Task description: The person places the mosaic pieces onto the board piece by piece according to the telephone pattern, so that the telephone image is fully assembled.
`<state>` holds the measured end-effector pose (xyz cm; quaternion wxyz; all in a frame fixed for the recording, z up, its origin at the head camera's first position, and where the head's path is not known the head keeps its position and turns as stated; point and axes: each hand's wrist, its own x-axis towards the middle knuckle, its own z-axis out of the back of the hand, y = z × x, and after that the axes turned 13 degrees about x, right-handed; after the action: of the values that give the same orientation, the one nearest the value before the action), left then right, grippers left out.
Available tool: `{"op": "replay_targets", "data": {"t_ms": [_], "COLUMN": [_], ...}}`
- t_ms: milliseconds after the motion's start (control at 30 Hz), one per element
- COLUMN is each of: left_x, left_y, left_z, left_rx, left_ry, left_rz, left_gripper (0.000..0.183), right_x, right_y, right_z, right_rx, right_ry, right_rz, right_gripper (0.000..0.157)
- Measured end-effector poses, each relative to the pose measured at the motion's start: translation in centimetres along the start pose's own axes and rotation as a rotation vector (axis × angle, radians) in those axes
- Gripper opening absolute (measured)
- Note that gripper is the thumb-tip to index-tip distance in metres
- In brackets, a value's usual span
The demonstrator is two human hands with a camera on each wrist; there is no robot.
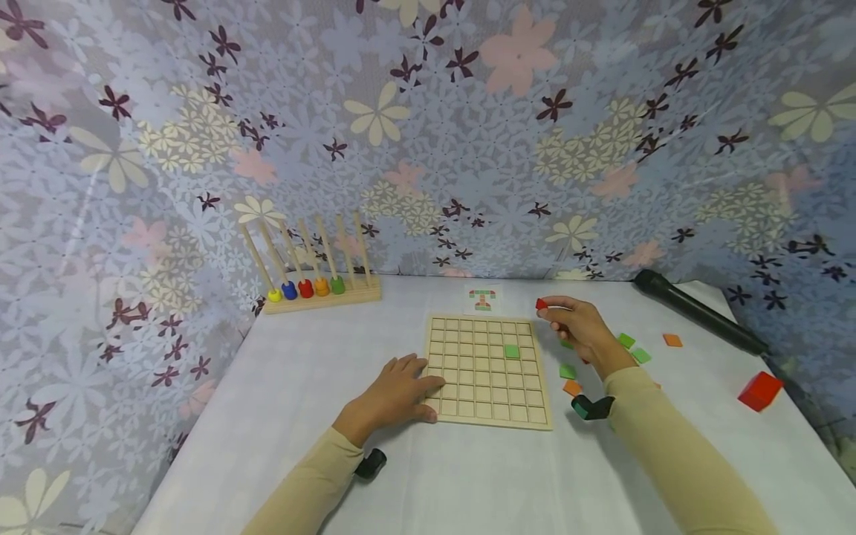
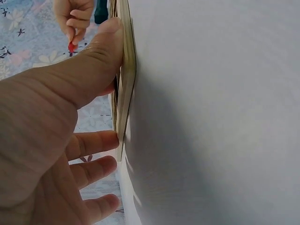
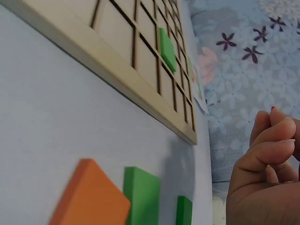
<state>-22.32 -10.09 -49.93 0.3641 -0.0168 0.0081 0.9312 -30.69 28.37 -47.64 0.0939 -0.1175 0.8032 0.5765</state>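
My right hand (image 1: 580, 327) pinches a small red tile (image 1: 541, 304) between thumb and fingertips, raised beside the far right corner of a wooden grid board (image 1: 461, 390). Only a sliver of the red tile (image 3: 273, 108) shows in the right wrist view. One green tile (image 1: 511, 351) lies in a cell on the board's right half. On the near left corner of the board rests my left hand (image 1: 394, 392), fingers spread. From the left wrist view, its thumb (image 2: 101, 58) lies against the board's edge (image 2: 125, 89). Just beyond the board lies a card (image 1: 482, 299) with a red-and-green pattern.
Right of the board lie loose tiles, green (image 1: 567, 371) and orange (image 1: 571, 388) among them. Farther right are a red block (image 1: 760, 391) and a long black rod-like object (image 1: 698, 312). A wooden peg stand (image 1: 324, 296) with coloured beads stands at the back left.
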Motion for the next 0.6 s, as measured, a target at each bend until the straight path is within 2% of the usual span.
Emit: {"op": "replay_targets", "data": {"t_ms": [233, 433, 600], "left_x": [0.0, 0.0, 0.0], "left_y": [0.0, 0.0, 0.0], "left_z": [0.1, 0.1, 0.1], "left_rx": [0.000, 0.014, 0.008], "left_ry": [0.001, -0.008, -0.011], "left_rz": [-0.005, -0.014, -0.019], "left_gripper": [0.064, 0.064, 0.064], "right_x": [0.5, 0.9, 1.1], "right_y": [-1.0, -2.0, -3.0], "right_z": [-0.7, -1.6, -2.5], "right_rx": [-0.124, -0.238, -0.401], "right_ry": [0.002, 0.027, 0.044], "right_rz": [0.027, 0.015, 0.004], "right_gripper": [0.049, 0.046, 0.045]}}
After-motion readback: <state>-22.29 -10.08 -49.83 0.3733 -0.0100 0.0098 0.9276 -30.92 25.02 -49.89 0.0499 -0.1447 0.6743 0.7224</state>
